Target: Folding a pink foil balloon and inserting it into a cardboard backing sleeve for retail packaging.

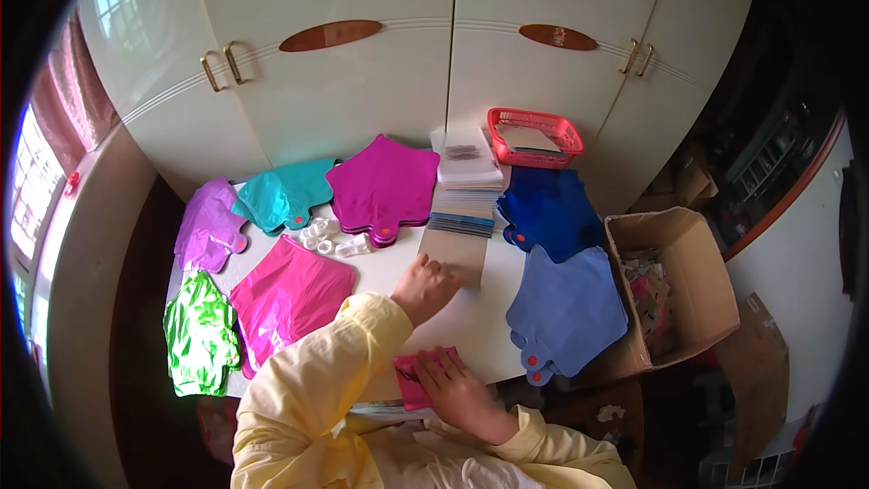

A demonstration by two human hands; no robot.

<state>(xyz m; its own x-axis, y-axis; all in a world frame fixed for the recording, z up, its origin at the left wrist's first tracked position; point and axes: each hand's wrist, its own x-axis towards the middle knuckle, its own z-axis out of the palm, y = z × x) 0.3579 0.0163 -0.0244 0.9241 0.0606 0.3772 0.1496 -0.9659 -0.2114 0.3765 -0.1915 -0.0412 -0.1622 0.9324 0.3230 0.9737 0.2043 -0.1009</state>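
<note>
Lying flat with fingers stretched out, the right hand (460,396) covers part of a folded pink packet (415,391) at the near edge of the table (500,344); ahead of it the left hand (425,290) is loosely curled beside a brown card (453,252), and I cannot tell whether it holds anything. Beyond the card rises the stack (467,183), with a red basket (554,161) behind it to the right. Pink (297,294), green (201,335), purple (206,225), teal (282,195) and magenta bags (385,183) lie leftward, near white rolls (319,235); dark blue (552,210) and pale blue bags (572,308) lie right, next to an open carton (697,294)
</note>
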